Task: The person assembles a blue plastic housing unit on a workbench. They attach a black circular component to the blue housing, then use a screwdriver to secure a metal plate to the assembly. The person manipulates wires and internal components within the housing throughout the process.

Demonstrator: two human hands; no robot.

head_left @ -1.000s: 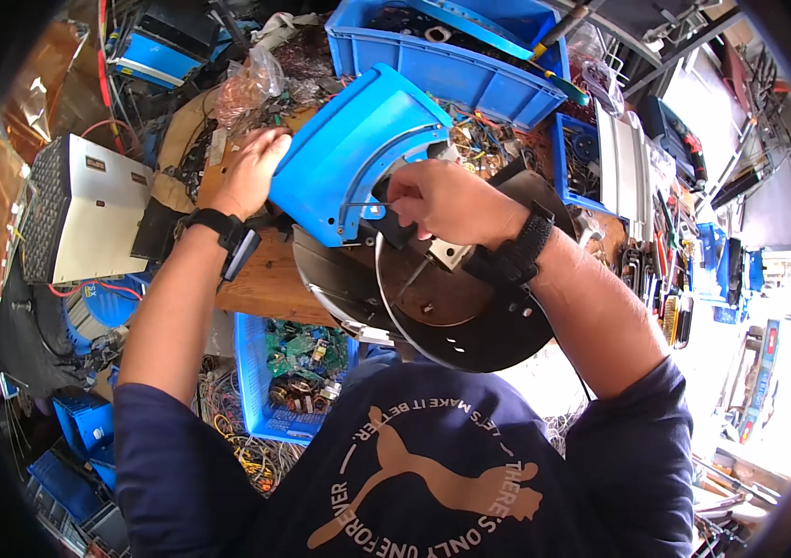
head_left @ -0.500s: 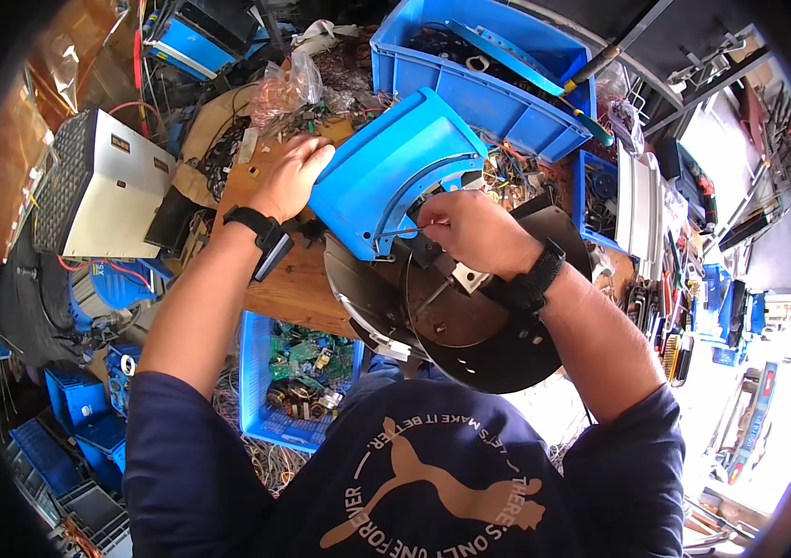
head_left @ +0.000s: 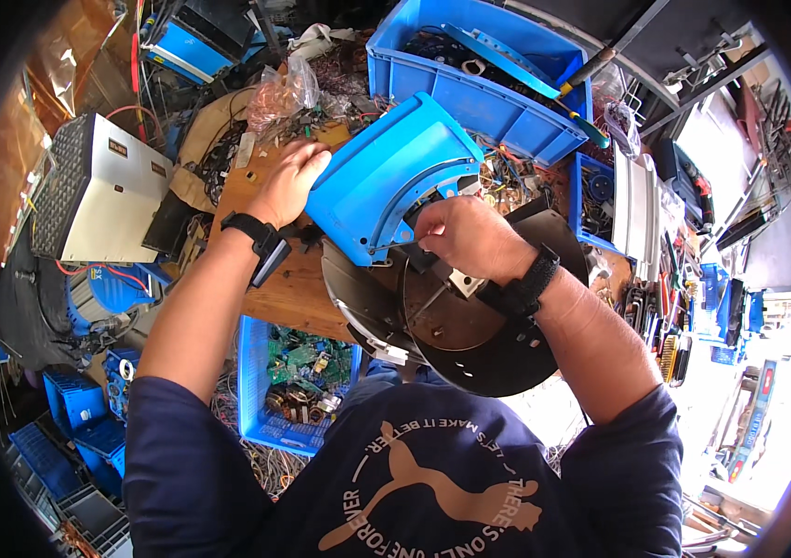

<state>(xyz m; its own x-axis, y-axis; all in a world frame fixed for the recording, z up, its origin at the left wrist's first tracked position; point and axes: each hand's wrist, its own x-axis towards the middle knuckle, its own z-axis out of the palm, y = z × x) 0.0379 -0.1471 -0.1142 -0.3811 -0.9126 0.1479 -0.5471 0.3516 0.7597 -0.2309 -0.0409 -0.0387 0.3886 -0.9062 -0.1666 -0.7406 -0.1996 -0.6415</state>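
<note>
A bright blue curved plastic housing stands tilted over the wooden bench. My left hand grips its left edge, fingers bent against the side. At its lower front corner, my right hand is closed in a pinch on a thin metal rod, whose far end meets the housing near a small hole. Below my right hand lies a round dark metal shell, with a white bracket on it. My right fingertips partly hide the rod's near end.
Behind the housing, a large blue crate holds parts and a long-handled tool. Circuit boards fill a blue basket below the bench. A cream metal box stands left; hand tools crowd the right.
My right hand has shifted slightly downward with the rod, which now shows less length beyond the fingers. The housing and my left hand have moved slightly left.
</note>
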